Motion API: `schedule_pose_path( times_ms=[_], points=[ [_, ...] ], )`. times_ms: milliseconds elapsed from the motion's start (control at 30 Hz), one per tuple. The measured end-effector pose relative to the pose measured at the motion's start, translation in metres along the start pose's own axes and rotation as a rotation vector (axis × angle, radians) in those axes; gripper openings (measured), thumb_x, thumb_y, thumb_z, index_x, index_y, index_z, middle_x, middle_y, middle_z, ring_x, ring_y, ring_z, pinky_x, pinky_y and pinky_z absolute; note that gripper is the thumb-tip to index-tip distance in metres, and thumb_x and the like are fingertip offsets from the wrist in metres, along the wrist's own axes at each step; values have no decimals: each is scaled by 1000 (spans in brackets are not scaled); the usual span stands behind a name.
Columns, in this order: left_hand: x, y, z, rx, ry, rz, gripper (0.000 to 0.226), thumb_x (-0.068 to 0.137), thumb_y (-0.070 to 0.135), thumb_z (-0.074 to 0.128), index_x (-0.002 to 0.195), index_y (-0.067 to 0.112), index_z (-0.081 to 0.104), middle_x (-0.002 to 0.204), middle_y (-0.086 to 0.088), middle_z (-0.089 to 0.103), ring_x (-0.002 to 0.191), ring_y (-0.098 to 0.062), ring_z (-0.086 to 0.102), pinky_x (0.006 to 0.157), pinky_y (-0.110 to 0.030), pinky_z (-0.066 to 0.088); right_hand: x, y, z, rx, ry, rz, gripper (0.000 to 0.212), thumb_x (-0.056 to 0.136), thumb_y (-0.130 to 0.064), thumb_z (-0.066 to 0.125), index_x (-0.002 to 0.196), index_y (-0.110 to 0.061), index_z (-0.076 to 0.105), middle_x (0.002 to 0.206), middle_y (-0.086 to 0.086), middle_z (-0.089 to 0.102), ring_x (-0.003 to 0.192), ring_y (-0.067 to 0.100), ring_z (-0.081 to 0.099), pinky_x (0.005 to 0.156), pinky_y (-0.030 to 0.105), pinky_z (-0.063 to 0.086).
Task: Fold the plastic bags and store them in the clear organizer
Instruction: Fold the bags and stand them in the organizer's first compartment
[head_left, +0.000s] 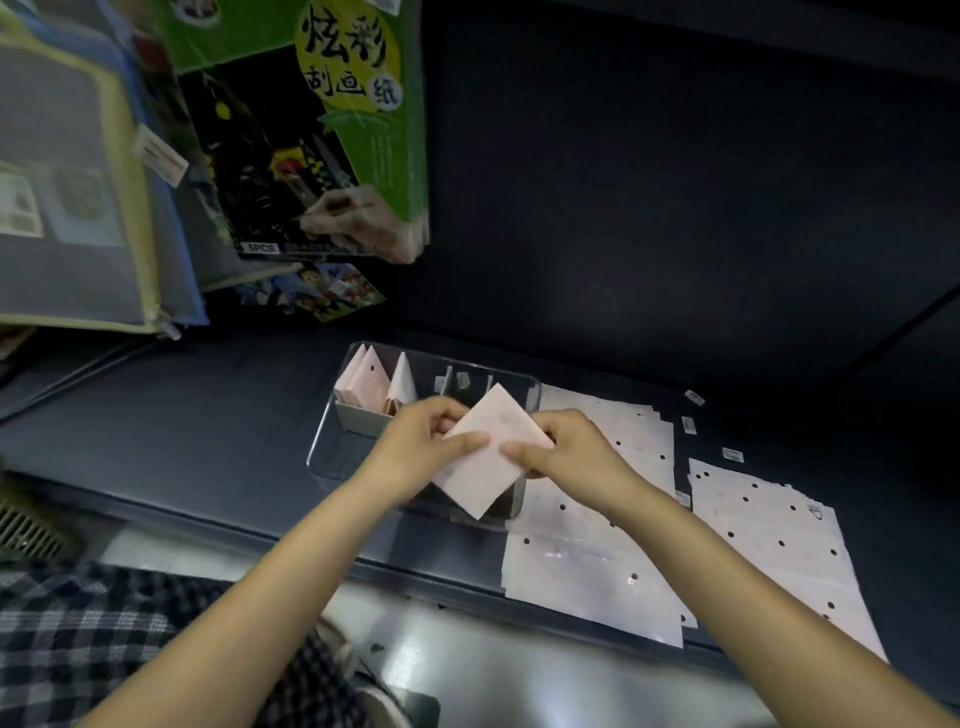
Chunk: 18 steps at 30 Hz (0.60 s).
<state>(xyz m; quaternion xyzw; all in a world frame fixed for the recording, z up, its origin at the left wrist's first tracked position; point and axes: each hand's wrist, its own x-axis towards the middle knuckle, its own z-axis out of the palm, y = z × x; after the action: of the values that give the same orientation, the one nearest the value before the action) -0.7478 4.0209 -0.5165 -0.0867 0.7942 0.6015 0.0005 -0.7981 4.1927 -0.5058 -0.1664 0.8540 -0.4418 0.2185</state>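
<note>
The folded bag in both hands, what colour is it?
Pale pink, plain on the side shown; folded bag, head view.

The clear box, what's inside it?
The clear box holds folded bags standing at its far left end. Both hands and the bag they hold cover its near right part.

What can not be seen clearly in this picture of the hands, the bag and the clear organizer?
Head view only:
- Near right part of the clear organizer: hidden behind the folded bag and both hands.
- Fingertips of the left hand and right hand: behind the bag.
- Print on the flat bags: too small and faint.
- Small labels: unreadable.
</note>
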Motion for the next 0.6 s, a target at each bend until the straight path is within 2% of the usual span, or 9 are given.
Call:
schedule_pose_path(
  times_ms=[67, 133, 200, 267, 333, 400, 467, 533, 600],
  points=[
    [6, -13, -12, -10, -7, -63, 7, 83, 6, 68, 78, 10, 64, 74, -4, 62, 68, -12, 56, 60, -11, 43, 11, 1, 2, 64, 31, 32, 8, 87, -20, 64, 87, -14, 69, 90, 5, 70, 84, 20, 67, 72, 34, 58],
    [14, -24, -20, -25, 42, -102, 11, 85, 6, 66, 75, 10, 64, 78, -9, 62, 73, -16, 55, 68, -20, 43, 23, 0, 6, 77, -1, 56, 5, 87, -19, 64, 91, -18, 67, 89, -1, 70, 76, 11, 67, 61, 21, 55],
    [24, -36, -23, 4, 107, -109, 12, 88, 8, 63, 77, 13, 63, 83, -6, 63, 79, -18, 55, 74, -26, 43, 38, 0, 13, 64, -36, 93, 12, 87, -16, 65, 99, -15, 66, 88, 0, 70, 66, 7, 66, 57, 16, 52],
    [34, -49, -25, 115, 215, -114, 11, 94, 14, 55, 89, 18, 64, 95, -4, 62, 89, -19, 54, 79, -28, 43, 55, -4, 19, 60, -17, 130, 17, 87, -13, 63, 104, -12, 64, 88, 0, 69, 63, 8, 67, 56, 18, 55],
    [44, -64, -27, 355, 314, -120, 20, 98, 24, 44, 107, 26, 62, 116, -4, 52, 108, -22, 46, 91, -36, 41, 73, -8, 24, 54, 47, 129, 16, 88, -11, 61, 104, -12, 62, 92, -1, 67, 67, 12, 69, 61, 24, 59],
    [52, -76, -28, 625, 301, -127, 27, 98, 34, 38, 119, 32, 56, 131, -3, 39, 121, -26, 31, 99, -44, 34, 91, -12, 28, -16, 117, 107, 12, 88, -11, 59, 99, -16, 57, 96, -1, 64, 71, 18, 70, 70, 35, 60],
    [59, -86, -27, 793, 225, -139, 33, 98, 42, 34, 127, 34, 50, 140, -2, 30, 128, -27, 23, 104, -46, 27, 107, -15, 35, -83, 168, 89, 12, 87, -11, 58, 98, -16, 56, 100, 1, 65, 74, 19, 70, 74, 41, 59],
    [64, -97, -28, 865, 184, -152, 40, 99, 45, 31, 133, 30, 44, 145, -1, 29, 131, -26, 20, 106, -45, 23, 120, -18, 45, -124, 184, 66, 14, 86, -9, 56, 100, -8, 57, 105, 8, 66, 79, 23, 68, 71, 43, 59],
    [66, -108, -33, 870, 211, -151, 44, 99, 44, 29, 136, 24, 42, 145, 0, 33, 130, -25, 22, 103, -43, 24, 131, -20, 58, -218, 177, 45, 17, 84, -10, 55, 100, -3, 57, 103, 15, 65, 84, 31, 66, 72, 47, 57]
  ],
)
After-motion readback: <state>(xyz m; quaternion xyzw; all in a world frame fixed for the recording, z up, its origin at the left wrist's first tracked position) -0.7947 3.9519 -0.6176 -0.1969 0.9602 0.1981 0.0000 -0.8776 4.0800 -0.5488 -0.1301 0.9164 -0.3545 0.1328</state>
